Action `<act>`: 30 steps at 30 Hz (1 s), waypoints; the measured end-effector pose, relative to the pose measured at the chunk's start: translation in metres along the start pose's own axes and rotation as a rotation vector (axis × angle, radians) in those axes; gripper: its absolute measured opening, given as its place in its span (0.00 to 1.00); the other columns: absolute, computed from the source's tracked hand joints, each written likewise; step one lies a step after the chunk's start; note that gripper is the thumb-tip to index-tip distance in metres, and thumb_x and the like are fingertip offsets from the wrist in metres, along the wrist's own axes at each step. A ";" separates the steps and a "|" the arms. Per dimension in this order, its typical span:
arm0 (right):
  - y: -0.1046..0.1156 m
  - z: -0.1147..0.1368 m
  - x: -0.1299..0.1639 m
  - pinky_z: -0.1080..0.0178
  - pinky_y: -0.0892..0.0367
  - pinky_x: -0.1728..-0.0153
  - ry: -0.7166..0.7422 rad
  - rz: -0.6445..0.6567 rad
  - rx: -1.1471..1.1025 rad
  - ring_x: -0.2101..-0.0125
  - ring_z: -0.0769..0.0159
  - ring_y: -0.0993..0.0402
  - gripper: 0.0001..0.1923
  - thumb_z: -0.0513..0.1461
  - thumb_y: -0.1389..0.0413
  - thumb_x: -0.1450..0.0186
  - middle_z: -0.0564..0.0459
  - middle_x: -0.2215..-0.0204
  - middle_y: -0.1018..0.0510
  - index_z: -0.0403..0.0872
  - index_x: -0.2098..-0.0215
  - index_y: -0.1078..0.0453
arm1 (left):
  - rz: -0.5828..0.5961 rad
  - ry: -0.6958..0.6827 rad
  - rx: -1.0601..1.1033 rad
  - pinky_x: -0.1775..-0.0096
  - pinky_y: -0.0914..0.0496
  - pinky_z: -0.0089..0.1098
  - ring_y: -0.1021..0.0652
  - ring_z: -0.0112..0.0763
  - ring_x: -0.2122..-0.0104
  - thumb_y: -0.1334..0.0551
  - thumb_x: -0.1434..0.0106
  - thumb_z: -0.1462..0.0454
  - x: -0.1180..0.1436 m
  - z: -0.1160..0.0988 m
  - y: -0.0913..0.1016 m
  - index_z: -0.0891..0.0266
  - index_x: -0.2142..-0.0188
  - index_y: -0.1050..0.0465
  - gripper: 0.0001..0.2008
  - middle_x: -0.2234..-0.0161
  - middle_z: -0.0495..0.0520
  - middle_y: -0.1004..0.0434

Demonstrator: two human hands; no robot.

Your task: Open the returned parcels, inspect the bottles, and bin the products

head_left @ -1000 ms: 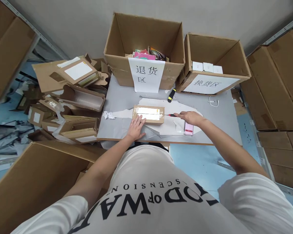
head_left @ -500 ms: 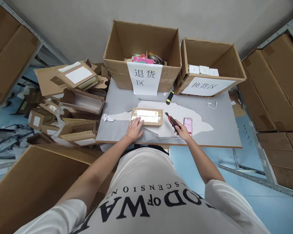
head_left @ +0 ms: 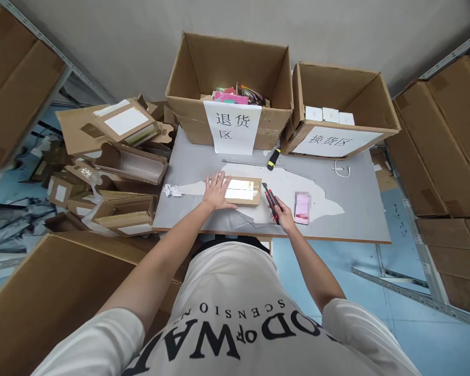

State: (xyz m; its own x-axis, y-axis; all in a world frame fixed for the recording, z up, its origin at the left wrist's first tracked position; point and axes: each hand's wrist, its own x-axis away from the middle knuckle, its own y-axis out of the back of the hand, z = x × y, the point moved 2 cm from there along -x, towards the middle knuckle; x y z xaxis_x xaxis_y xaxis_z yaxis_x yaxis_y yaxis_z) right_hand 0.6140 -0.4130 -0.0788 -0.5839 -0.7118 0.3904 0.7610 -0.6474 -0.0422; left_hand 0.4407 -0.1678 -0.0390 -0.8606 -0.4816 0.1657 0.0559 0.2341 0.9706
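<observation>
My left hand point(head_left: 216, 191) lies flat, fingers spread, on the taped cardboard parcel point(head_left: 243, 190) at mid-table. My right hand point(head_left: 285, 219) grips a red-and-black utility knife point(head_left: 271, 201) just beside the parcel's right end, its tip toward the parcel. The bare grey table point(head_left: 356, 183) stretches rightward past a pink phone point(head_left: 302, 207).

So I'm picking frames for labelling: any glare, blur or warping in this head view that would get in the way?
Head view: light is even and soft, with weak shadows; the tape on the small parcel under the left hand shines pale; the pink item beside the right hand, which holds the box cutter, is smeared unreadable; wide-lens warping bends the shelf rails and table edge.
</observation>
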 end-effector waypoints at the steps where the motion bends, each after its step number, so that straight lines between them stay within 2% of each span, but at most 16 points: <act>1: 0.000 0.000 0.000 0.67 0.39 0.84 -0.002 -0.001 0.001 0.78 0.71 0.32 0.43 0.54 0.43 0.42 0.46 0.60 0.23 0.48 0.33 0.48 | 0.009 0.006 0.001 0.40 0.61 0.60 0.59 0.62 0.34 0.41 0.56 0.33 0.000 0.000 0.000 0.64 0.32 0.58 0.61 0.32 0.67 0.62; 7: -0.004 0.003 0.005 0.68 0.40 0.85 -0.007 0.022 0.007 0.80 0.72 0.33 0.43 0.55 0.43 0.42 0.46 0.61 0.22 0.48 0.34 0.47 | -0.009 0.011 0.022 0.39 0.52 0.55 0.55 0.59 0.34 0.39 0.57 0.34 0.000 0.000 0.001 0.64 0.33 0.56 0.61 0.32 0.66 0.57; 10: -0.005 0.008 0.007 0.69 0.40 0.85 0.008 -0.029 0.004 0.80 0.73 0.33 0.42 0.55 0.44 0.41 0.46 0.60 0.22 0.49 0.34 0.48 | -0.029 0.011 0.035 0.40 0.50 0.54 0.53 0.58 0.34 0.39 0.57 0.34 0.000 0.000 0.001 0.64 0.33 0.54 0.60 0.33 0.66 0.54; 16: -0.003 0.014 0.004 0.69 0.40 0.86 -0.019 -0.087 0.060 0.80 0.73 0.33 0.42 0.56 0.44 0.41 0.47 0.61 0.23 0.49 0.34 0.47 | -0.067 0.000 0.057 0.40 0.48 0.52 0.52 0.58 0.35 0.36 0.56 0.36 0.001 0.002 0.000 0.63 0.34 0.52 0.58 0.34 0.67 0.50; 30: -0.009 0.015 -0.003 0.70 0.41 0.86 -0.048 -0.042 -0.015 0.80 0.74 0.33 0.43 0.55 0.43 0.43 0.49 0.62 0.23 0.49 0.34 0.47 | -0.068 -0.001 0.059 0.40 0.48 0.51 0.51 0.58 0.35 0.37 0.56 0.36 0.003 0.002 0.000 0.63 0.34 0.52 0.58 0.34 0.66 0.51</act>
State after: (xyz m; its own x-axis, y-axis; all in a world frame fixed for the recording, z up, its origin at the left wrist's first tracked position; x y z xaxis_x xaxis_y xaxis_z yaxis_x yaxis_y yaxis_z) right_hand 0.6133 -0.4006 -0.0657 -0.6008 -0.6705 0.4353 0.7318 -0.6804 -0.0381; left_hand 0.4370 -0.1678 -0.0390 -0.8621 -0.4970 0.0990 -0.0331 0.2502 0.9676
